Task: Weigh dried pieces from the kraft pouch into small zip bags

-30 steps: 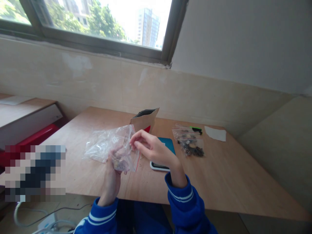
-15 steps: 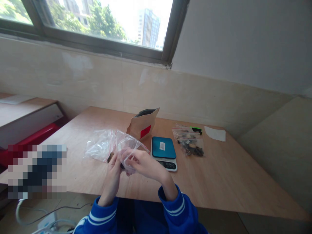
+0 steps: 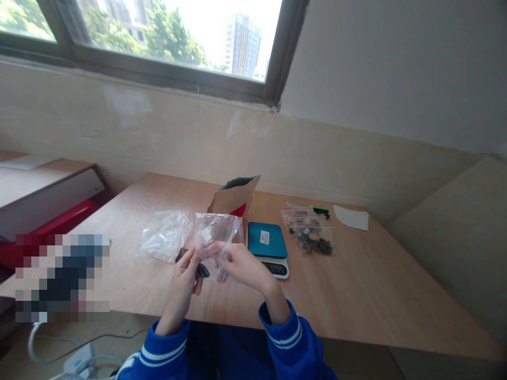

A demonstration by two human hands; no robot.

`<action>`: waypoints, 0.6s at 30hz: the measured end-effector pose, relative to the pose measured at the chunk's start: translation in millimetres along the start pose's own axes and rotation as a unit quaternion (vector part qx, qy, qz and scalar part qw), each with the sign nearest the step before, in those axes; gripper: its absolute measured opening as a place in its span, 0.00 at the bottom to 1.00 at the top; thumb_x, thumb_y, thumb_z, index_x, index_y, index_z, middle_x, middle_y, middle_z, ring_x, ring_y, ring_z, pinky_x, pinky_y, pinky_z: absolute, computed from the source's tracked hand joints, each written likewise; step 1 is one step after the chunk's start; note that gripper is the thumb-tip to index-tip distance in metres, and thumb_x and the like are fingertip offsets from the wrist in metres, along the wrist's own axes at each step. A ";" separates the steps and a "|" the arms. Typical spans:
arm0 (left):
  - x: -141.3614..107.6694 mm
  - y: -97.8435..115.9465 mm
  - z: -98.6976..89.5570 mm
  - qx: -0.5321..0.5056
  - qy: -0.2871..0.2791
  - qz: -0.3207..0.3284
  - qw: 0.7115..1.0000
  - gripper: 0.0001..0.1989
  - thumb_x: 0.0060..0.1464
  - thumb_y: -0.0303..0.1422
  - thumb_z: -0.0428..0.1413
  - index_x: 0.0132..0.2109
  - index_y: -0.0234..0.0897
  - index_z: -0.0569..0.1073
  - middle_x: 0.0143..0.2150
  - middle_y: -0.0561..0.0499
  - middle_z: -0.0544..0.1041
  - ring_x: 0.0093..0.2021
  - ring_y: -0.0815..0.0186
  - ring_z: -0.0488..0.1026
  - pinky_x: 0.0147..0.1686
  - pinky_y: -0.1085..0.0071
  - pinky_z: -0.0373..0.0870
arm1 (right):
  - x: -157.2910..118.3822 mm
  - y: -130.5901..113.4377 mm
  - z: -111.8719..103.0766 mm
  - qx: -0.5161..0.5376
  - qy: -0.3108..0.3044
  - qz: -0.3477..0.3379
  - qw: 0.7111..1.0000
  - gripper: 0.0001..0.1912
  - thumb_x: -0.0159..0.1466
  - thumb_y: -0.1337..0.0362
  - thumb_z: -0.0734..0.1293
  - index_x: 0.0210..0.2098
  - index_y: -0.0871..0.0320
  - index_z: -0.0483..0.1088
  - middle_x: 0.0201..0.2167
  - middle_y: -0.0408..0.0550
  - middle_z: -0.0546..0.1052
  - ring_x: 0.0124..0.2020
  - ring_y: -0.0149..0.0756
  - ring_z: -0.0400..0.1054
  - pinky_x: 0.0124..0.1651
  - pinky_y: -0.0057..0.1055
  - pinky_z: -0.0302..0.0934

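The left hand (image 3: pixel 185 273) is curled closed around dark pieces (image 3: pixel 203 271), their ends jutting from its fingers. Above the worktop (image 3: pixel 348 301), the clear bag (image 3: pixel 219 226) lies between both hands, left of the blue scale (image 3: pixel 267 240). The right hand (image 3: pixel 246 268) is partly curled at the bag; whether its fingers pinch the film or spread inside, one cannot tell. The step appears to be working the bag's mouth; the next move calls for a light, steady hold.

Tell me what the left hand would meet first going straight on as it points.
The left hand would probably meet the clear bag at the right hand first; depth is unclear.
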State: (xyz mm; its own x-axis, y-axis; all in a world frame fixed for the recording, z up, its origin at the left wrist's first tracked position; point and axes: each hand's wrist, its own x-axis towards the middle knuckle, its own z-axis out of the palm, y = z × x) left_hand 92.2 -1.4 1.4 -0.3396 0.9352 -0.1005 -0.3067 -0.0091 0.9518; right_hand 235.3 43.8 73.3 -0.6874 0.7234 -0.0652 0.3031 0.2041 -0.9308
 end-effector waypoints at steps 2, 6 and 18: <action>-0.6 1.1 1.1 0.006 -0.006 0.001 1.000 0.27 0.43 0.53 0.61 0.41 0.34 0.75 0.13 0.62 0.60 0.08 0.78 0.52 0.08 0.81 0.44 | 1.4 3.4 -0.6 0.017 0.002 0.014 1.000 0.15 0.67 0.67 0.59 0.47 0.56 0.73 0.31 0.44 0.74 0.19 0.24 0.70 0.23 0.20 0.65; -1.5 4.9 3.2 0.014 -0.012 0.003 1.000 0.29 0.43 0.53 0.62 0.42 0.33 0.76 0.14 0.60 0.64 0.09 0.78 0.52 0.08 0.80 0.45 | 3.7 10.5 -1.5 0.037 -0.018 0.000 0.999 0.13 0.65 0.61 0.64 0.47 0.55 0.74 0.30 0.41 0.74 0.20 0.23 0.67 0.25 0.21 0.64; 1.2 2.1 1.3 0.019 0.000 0.002 1.000 0.30 0.41 0.56 0.61 0.40 0.33 0.75 0.13 0.61 0.60 0.10 0.77 0.51 0.10 0.80 0.46 | 4.5 18.0 1.2 0.026 -0.038 -0.007 0.999 0.14 0.61 0.67 0.68 0.47 0.56 0.75 0.25 0.38 0.70 0.22 0.23 0.60 0.28 0.23 0.58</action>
State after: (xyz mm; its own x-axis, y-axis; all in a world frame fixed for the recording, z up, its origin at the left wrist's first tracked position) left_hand 92.3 0.2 3.7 -0.3410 0.9350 -0.0973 -0.2721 0.0009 0.9623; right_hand 236.9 50.0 55.8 -0.7407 0.6674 -0.0771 0.2594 0.1783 -0.9492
